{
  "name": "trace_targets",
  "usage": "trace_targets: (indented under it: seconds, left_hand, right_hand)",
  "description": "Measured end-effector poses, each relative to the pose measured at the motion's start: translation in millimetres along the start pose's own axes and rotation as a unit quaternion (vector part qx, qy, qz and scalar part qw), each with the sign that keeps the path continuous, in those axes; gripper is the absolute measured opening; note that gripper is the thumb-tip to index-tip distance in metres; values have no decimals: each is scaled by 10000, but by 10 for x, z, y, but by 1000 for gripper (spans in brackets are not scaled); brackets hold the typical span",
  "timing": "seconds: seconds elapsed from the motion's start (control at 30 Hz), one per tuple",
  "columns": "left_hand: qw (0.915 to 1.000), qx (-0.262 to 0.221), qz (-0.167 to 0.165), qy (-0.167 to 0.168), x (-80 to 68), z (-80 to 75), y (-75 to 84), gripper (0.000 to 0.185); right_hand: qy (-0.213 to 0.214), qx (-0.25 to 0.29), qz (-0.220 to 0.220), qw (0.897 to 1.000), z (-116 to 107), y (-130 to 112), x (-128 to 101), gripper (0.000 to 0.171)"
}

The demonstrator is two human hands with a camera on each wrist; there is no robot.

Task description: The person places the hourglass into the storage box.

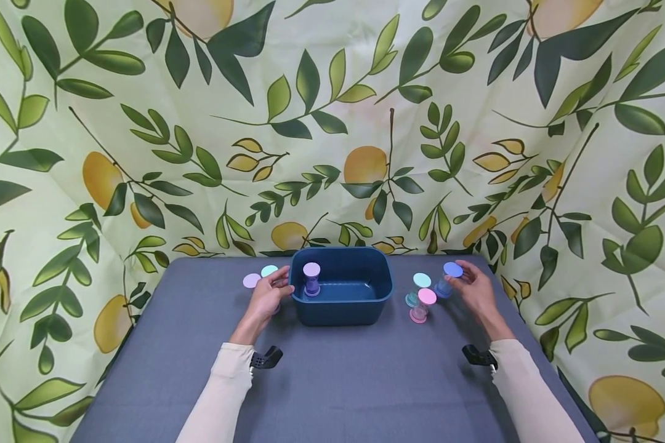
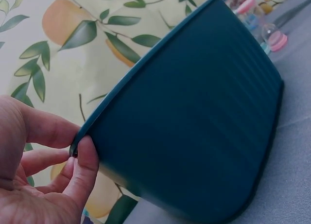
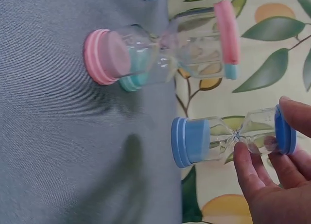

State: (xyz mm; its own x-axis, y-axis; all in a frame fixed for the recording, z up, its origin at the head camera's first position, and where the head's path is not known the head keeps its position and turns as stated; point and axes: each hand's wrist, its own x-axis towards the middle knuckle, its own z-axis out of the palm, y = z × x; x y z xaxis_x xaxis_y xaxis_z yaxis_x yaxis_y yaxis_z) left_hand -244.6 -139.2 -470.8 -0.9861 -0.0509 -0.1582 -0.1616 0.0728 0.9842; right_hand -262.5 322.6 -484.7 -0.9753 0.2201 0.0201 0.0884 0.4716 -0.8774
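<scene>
No readable text anywhere in these views.

Nothing to read out: the blue hourglass (image 3: 232, 135) carried no label, brand or number on its caps or glass, and the pink hourglass (image 3: 163, 49) beside it was just as plain. The dark blue tub (image 2: 194, 117) showed only ribbed plastic, with no logo or marking on its wall. The backdrop cloth (image 1: 332, 123) was printed with leaves and lemons, no lettering, and the grey bench (image 1: 332, 381) bore no sign or sticker.
</scene>
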Motion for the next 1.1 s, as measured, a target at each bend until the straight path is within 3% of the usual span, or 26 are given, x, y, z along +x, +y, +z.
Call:
trace_targets:
  seconds: [0.33, 0.6, 1.1]
  left_hand:
    - [10000, -53, 35, -53, 6, 7, -2, 58]
    - [9998, -86, 159, -43, 0, 10, -23, 58]
    - [9999, 18, 96, -44, -3, -8, -19, 57]
  right_hand:
    - [292, -142, -121, 9994, -136, -198, -98, 61]
    - [409, 51, -273, 9988, -156, -395, -165, 64]
    - [275, 131, -881, 9956, -64, -813, -243, 60]
